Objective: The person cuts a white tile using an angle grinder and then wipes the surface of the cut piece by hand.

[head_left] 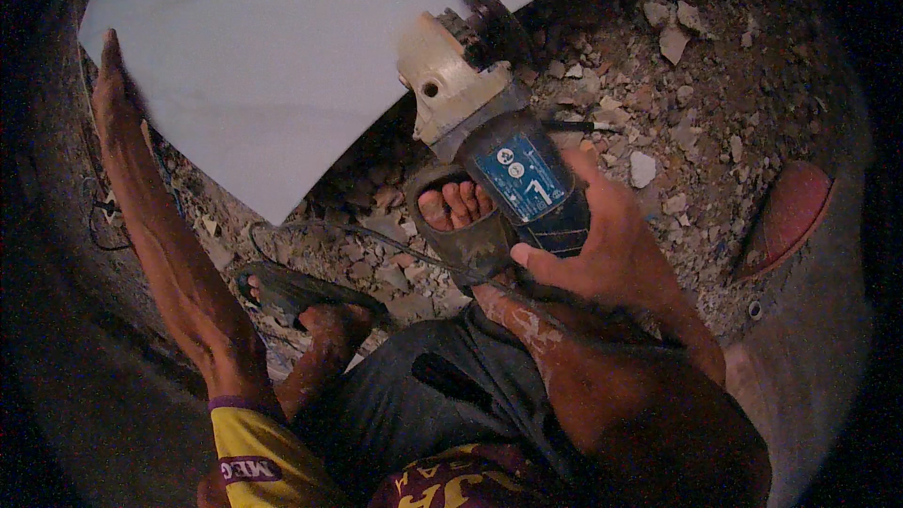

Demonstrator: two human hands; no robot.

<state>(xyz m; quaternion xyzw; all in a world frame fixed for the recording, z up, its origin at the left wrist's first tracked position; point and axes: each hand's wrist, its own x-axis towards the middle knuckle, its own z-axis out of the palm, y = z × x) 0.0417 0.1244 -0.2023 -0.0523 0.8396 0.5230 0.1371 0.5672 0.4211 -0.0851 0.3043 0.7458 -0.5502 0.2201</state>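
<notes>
My right hand (611,235) grips the dark rear body of an angle grinder (458,94), which has a pale gear head and a blue label. Its disc (484,9) sits at a dark line in the large white tile surface (245,75); whether it touches is hard to tell. My left hand (118,85) rests along the tile's left edge, fingers stretched out, their tips at the edge. A cable (357,235) runs across below the tile near my sandalled feet (456,202).
Broken tile and rubble (673,38) cover the ground right of and below the tile. A reddish curved object (785,216) lies at the right. A thin dark rod (583,127) lies behind the grinder, and dark wires (103,235) lie at the left.
</notes>
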